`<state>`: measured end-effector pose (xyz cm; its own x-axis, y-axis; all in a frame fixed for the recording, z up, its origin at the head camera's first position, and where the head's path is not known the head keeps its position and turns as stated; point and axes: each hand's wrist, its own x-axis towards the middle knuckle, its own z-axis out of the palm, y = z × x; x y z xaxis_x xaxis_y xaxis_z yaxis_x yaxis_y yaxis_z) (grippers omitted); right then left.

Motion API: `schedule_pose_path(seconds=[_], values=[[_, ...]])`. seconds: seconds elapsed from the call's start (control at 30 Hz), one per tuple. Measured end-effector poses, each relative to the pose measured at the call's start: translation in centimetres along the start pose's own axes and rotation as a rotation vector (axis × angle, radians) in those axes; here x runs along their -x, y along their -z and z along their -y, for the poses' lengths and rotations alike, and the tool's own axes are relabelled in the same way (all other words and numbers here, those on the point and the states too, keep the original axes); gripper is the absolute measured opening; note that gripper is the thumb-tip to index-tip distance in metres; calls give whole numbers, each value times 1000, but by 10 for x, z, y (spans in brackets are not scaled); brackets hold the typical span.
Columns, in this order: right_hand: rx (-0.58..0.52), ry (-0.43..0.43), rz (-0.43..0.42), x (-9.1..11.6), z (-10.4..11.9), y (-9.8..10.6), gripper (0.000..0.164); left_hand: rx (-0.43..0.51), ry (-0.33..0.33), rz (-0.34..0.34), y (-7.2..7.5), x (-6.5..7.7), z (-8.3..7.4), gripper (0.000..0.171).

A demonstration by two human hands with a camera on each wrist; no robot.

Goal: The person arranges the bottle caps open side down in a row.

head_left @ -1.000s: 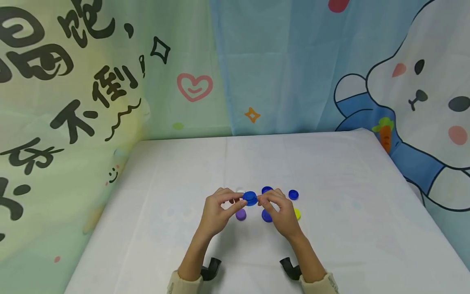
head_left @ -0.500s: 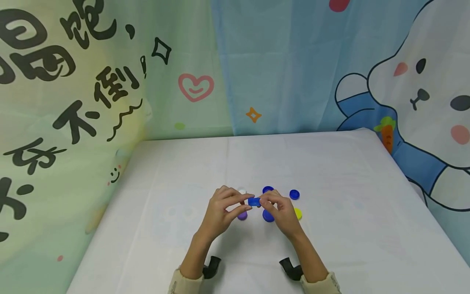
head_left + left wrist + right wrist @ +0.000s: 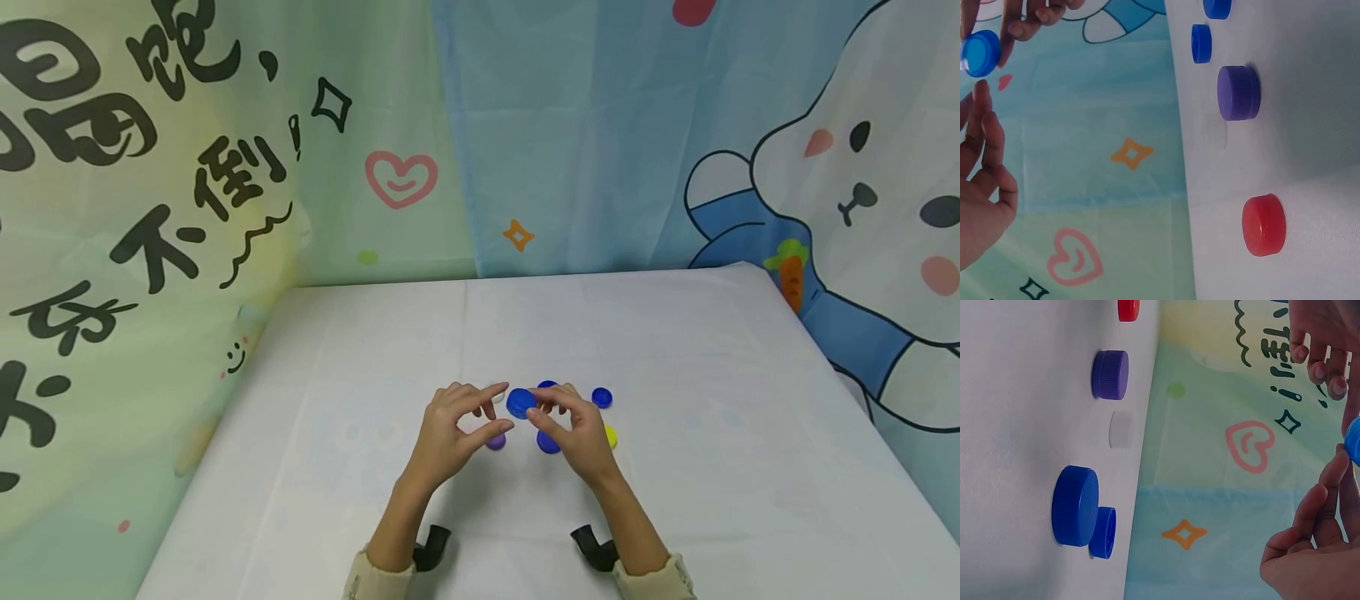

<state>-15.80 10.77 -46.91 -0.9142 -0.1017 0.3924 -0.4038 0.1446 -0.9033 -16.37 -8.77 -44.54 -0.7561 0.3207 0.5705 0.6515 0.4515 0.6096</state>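
Note:
In the head view my right hand [image 3: 581, 429] pinches a bright blue bottle cap [image 3: 521, 403] between thumb and forefinger, held up over the table. My left hand [image 3: 453, 429] is just left of that cap, thumb and forefinger spread apart with a gap toward it. The left wrist view has the cap's round face [image 3: 984, 53] above the left fingertips. Below the hands lie a purple cap [image 3: 496, 442], a blue cap [image 3: 548, 442] and a whitish cap [image 3: 498, 397], partly covered by the left hand. Another blue cap [image 3: 547, 384] is mostly hidden behind the right hand.
A small blue cap [image 3: 602, 397] and a yellow cap [image 3: 611, 436] lie right of the right hand. A red cap [image 3: 1264, 225] stands on the white cloth in the left wrist view. Behind the white table [image 3: 375, 333] hangs a printed curtain [image 3: 570, 150].
The blue cap turned edge-on, then tilted so its round face shows again. The left fingers, earlier at the cap, have come away and spread; the right hand keeps its pinch.

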Motion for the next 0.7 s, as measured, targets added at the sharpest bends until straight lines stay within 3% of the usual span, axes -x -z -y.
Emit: schedule_pose_path(seconds=[0.2,0.33,0.43,0.57,0.7], values=[[33,47,15,-2,-1,-3,30,-8,31,-2,0,1,2,34],[73,52,46,-7,20,-4,29,-18,37,-20,0,1,5,32],[102,24,67,-14,22,-8,29,-33,38,-36,3,-2,11,31],[147,-10,62,-27,2,-19,29,-58,67,-38,10,-7,23,30],[195,-27,27,-40,-3,-34,30,-80,105,-36,17,-14,39,30]])
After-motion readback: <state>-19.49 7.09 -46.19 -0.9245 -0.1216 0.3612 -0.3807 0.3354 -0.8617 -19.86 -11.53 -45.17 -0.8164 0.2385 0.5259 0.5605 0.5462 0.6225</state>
